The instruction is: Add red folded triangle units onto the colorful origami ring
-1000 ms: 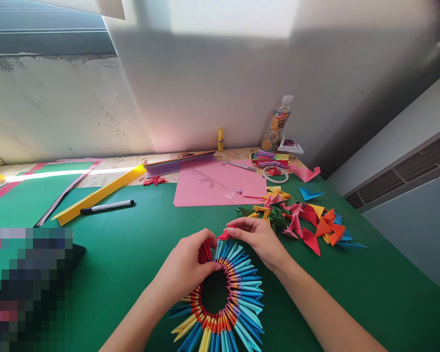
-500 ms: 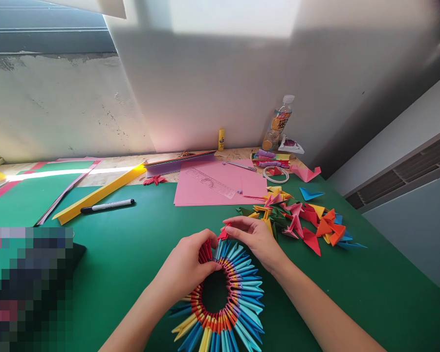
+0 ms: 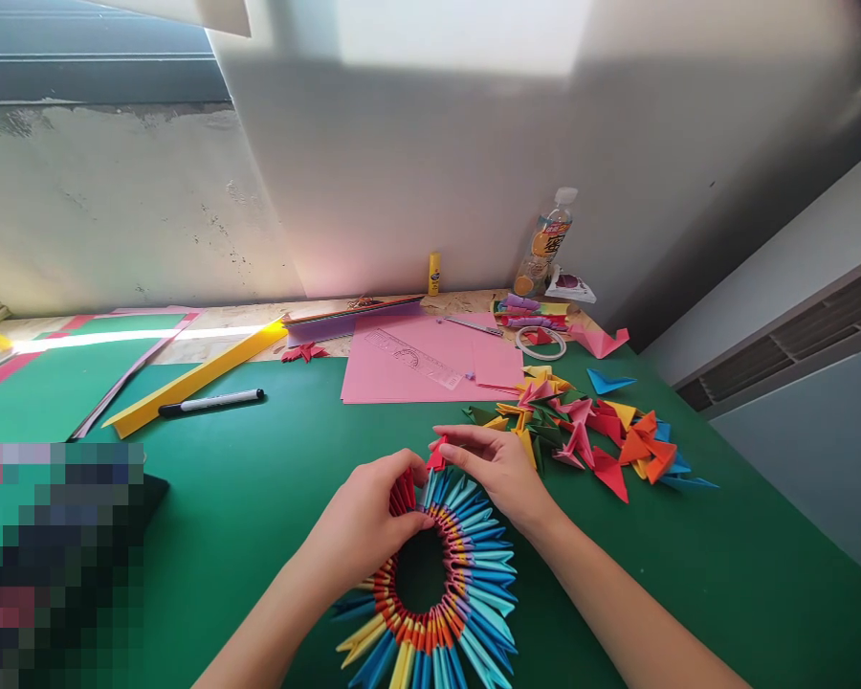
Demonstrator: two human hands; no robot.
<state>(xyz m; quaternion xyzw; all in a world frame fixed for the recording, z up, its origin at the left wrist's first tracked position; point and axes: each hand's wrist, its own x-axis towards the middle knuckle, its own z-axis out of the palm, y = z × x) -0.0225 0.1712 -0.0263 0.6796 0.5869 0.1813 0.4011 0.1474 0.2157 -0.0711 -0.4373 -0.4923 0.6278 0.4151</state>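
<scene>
Left hand (image 3: 363,507) clamped on upper left of folded-paper ring (image 3: 489,588), thumb at the centre hole, fingers curled over the outer edge. Right hand (image 3: 506,469) pinching small red paper piece (image 3: 438,455), thumb and fingertips nearly together; piece at ring's top edge, contact unclear. Ring at near edge of view, over green tabletop (image 3: 251,517). Loose pile of folded pieces (image 3: 578,431) beyond right hand, mixed colours. Pink sheets (image 3: 373,385) farther back, clear ruler (image 3: 416,359) on top. Marker (image 3: 215,404) lying left, beside yellow folded strip (image 3: 193,378).
</scene>
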